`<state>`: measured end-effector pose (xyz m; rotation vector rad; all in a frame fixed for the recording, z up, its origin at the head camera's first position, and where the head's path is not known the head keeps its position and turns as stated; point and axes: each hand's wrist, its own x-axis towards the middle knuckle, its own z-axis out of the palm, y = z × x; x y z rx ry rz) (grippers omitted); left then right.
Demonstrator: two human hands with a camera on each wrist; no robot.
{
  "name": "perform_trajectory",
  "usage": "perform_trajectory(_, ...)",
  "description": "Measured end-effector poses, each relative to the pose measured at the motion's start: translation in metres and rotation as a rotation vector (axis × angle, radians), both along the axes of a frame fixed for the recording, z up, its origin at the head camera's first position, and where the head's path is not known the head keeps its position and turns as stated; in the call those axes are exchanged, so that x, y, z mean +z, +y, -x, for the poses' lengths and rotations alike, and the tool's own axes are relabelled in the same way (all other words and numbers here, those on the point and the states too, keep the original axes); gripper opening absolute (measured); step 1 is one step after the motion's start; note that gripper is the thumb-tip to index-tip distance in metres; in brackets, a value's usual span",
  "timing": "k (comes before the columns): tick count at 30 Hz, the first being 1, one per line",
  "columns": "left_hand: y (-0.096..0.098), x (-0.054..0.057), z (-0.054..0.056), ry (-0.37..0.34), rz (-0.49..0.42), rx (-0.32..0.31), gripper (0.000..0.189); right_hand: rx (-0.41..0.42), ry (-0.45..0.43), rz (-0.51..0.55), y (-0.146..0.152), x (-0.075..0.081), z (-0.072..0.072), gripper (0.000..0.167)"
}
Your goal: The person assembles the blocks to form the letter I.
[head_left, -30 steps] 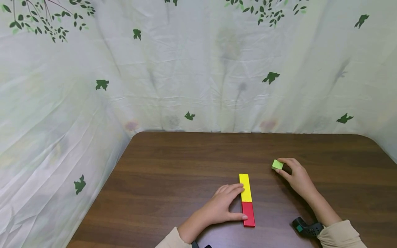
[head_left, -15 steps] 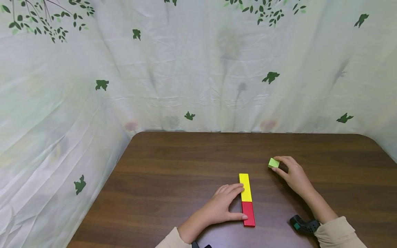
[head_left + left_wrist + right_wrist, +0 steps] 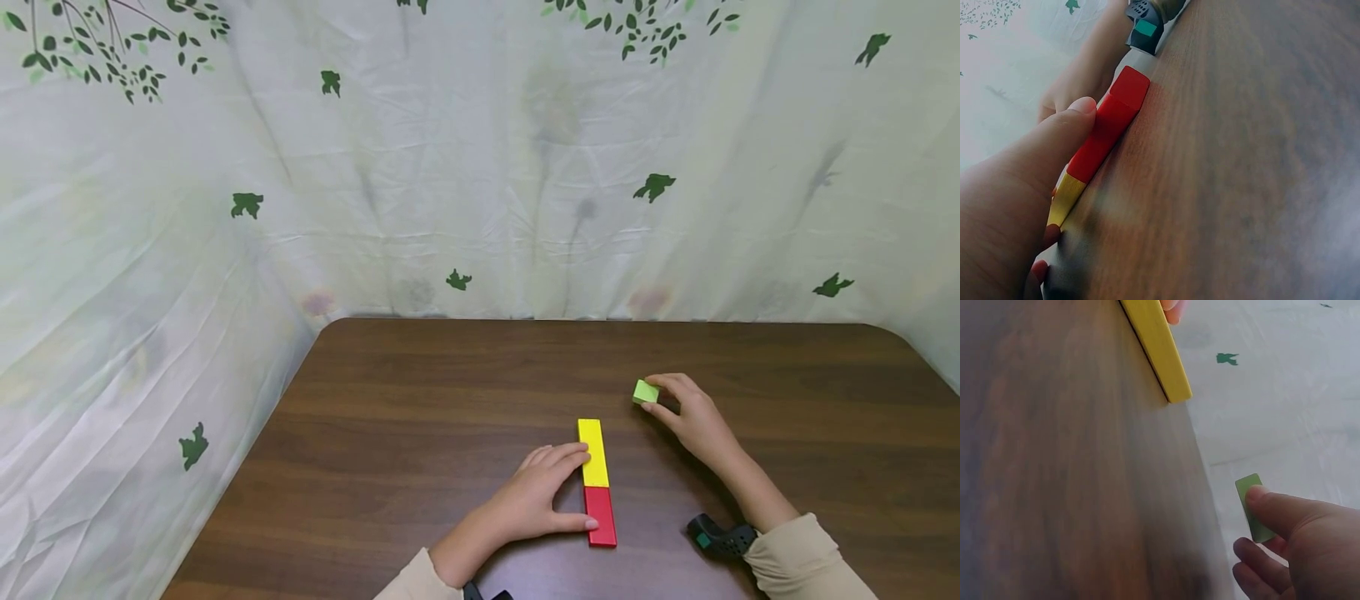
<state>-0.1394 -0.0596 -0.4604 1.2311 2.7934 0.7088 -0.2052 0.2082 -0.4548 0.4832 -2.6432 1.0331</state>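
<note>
In the head view a yellow block (image 3: 592, 450) and a red block (image 3: 601, 517) lie end to end in one straight line on the table. My left hand (image 3: 525, 500) rests along their left side, fingertips touching the yellow block and thumb on the red one. The left wrist view shows that thumb against the red block (image 3: 1107, 128). Beyond the yellow block's far end, to the right, my right hand (image 3: 697, 421) pinches a small light green block (image 3: 646, 392) between thumb and fingers. In the right wrist view the green block (image 3: 1254, 512) sits apart from the yellow block (image 3: 1159, 350).
The brown wooden table (image 3: 420, 383) has a far edge along a pale curtain (image 3: 480, 183) printed with green leaves. A dark wrist device (image 3: 720, 537) is worn on my right wrist, just above the tabletop.
My right hand has moved left and slightly away from me, carrying the green block closer to the yellow block's far end. My left hand and the yellow and red blocks have stayed put.
</note>
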Motion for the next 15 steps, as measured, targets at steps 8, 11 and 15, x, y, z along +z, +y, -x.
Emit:
perform_trajectory(8, 0.000, 0.000, 0.000, -0.011, 0.006, -0.001, 0.074, 0.022, 0.021, -0.002, -0.010, 0.000, 0.004, 0.039)
perform_trajectory(11, 0.000, 0.000, 0.000, -0.012, 0.005, 0.001, 0.074, 0.029, 0.026, -0.008, -0.014, 0.000, 0.006, 0.039)
perform_trajectory(15, 0.000, 0.000, 0.000, -0.014, 0.008, 0.000, 0.074, 0.047, 0.026, 0.002, -0.020, 0.000, 0.008, 0.039)
